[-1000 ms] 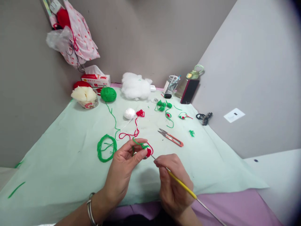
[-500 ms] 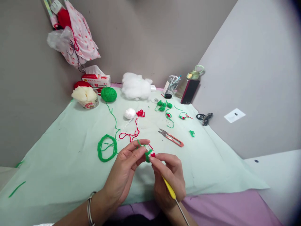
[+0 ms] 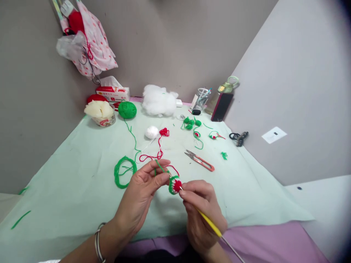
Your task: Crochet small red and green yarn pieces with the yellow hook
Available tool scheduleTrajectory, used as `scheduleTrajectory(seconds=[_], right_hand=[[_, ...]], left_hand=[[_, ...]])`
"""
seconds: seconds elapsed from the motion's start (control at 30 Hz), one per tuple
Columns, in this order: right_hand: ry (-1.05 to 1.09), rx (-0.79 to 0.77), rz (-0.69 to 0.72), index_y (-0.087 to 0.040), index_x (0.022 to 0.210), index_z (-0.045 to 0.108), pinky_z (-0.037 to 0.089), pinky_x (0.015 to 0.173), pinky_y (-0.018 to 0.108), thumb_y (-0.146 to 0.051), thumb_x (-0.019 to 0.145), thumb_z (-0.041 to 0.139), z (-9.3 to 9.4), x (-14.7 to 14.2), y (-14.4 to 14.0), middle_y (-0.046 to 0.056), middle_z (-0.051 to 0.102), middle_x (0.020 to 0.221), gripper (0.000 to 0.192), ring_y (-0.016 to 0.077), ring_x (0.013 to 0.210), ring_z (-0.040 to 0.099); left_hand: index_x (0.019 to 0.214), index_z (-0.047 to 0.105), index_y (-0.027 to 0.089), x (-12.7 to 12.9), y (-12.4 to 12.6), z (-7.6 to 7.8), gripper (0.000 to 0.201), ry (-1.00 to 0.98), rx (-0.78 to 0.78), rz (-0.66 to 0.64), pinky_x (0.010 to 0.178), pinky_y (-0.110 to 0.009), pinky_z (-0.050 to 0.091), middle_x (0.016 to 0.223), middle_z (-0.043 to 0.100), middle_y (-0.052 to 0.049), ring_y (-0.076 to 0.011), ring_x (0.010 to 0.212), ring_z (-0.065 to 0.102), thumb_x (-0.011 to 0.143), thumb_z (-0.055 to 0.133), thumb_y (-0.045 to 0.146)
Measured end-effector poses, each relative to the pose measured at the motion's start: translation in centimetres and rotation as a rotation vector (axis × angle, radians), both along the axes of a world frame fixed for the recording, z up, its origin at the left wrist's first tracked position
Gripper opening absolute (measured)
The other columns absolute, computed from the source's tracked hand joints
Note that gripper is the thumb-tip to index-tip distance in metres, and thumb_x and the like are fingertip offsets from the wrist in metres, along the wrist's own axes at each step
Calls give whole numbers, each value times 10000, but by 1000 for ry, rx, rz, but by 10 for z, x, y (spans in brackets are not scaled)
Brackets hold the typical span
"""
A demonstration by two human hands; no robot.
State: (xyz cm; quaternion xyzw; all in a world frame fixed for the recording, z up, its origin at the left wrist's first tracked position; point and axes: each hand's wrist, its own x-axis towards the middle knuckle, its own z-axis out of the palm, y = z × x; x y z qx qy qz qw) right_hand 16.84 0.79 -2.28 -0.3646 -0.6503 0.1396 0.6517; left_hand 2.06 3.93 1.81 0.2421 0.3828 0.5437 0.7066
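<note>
Between my hands is a small round crochet piece (image 3: 175,185), red in the middle with a white ring and a green edge. My left hand (image 3: 142,190) pinches its upper left edge, and green yarn (image 3: 159,166) runs over the fingers. My right hand (image 3: 204,206) grips a yellow-handled crochet hook (image 3: 211,221), whose metal tip lies at the red centre. Red yarn (image 3: 173,167) loops behind the piece. On the cloth left of my left hand lies a coil of green yarn (image 3: 117,174).
Orange thread snips (image 3: 201,162) lie beyond my right hand. Farther off are a white yarn ball (image 3: 151,132), a green yarn ball (image 3: 127,109), white stuffing (image 3: 159,100), small green crochet pieces (image 3: 189,123), a phone (image 3: 222,106) and a tissue box (image 3: 113,93).
The crochet piece has turned so its red centre shows more fully. My right hand has moved right and slightly down with the hook.
</note>
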Motion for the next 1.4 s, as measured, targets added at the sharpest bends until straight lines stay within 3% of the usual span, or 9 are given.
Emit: scheduleTrajectory(seconds=[0.2,0.47,0.63,0.73,0.87,0.93,1.03,1.27,1.4], right_hand=[[-32,-22,-3,-323,1165,794,606,621,320,-140,1032,596,15,0,2,47,712,934,301,187,815,716],[-116,-25,-2,-313,1253,759,614,665,345,-109,1011,599,6,8,-5,64,716,1005,354,212,884,717],[-119,-18,-13,-302,1254,756,610,662,332,-61,995,607,3,5,-4,64,706,1007,384,196,877,702],[-103,21,-37,-312,1292,748,612,670,324,-34,995,606,-4,2,-3,67,692,1032,431,188,893,696],[-252,174,-134,-315,1352,727,623,663,332,-57,988,640,-14,5,-4,78,692,1091,455,205,924,712],[-291,238,-162,-291,1355,730,624,661,335,-75,992,644,-16,8,-3,85,695,1101,431,210,929,718],[-221,273,-165,-287,1339,742,610,647,343,-72,1008,611,-15,7,0,85,703,1079,416,210,913,713],[103,90,36,-329,1234,788,570,610,335,-159,1047,600,1,-2,1,50,704,952,316,195,850,682],[186,-48,145,-325,1195,791,572,628,306,-233,1071,583,6,3,-1,42,695,943,259,174,837,677]], left_hand=[[939,862,269,-4,2,-6,270,119,81,10,780,-225,507,807,727,15,-135,815,639,704,985,315],[1060,857,298,-7,0,-8,287,187,174,-3,710,-197,509,786,715,25,-110,732,611,784,932,269],[1316,763,334,-8,0,-7,544,183,160,-48,464,-169,347,783,662,52,-54,543,440,803,913,235],[1467,645,325,-8,-1,-3,732,121,116,-102,431,-168,276,753,626,72,-30,491,372,794,930,281],[1568,525,245,-8,-4,1,798,-15,57,-257,429,-177,253,657,538,111,3,414,223,869,866,421],[1604,465,234,-8,-4,1,935,-63,54,-309,422,-179,248,708,581,98,9,416,232,810,912,444],[1662,345,253,-7,-4,1,1200,-78,42,-355,411,-169,226,808,645,68,-3,457,313,671,1016,329],[1698,236,196,-5,-4,4,1186,-105,22,-403,408,-160,212,632,526,125,-19,451,229,762,959,277],[1702,215,177,-6,-4,4,1206,-90,10,-413,408,-166,193,647,543,113,-17,452,226,758,959,281]])
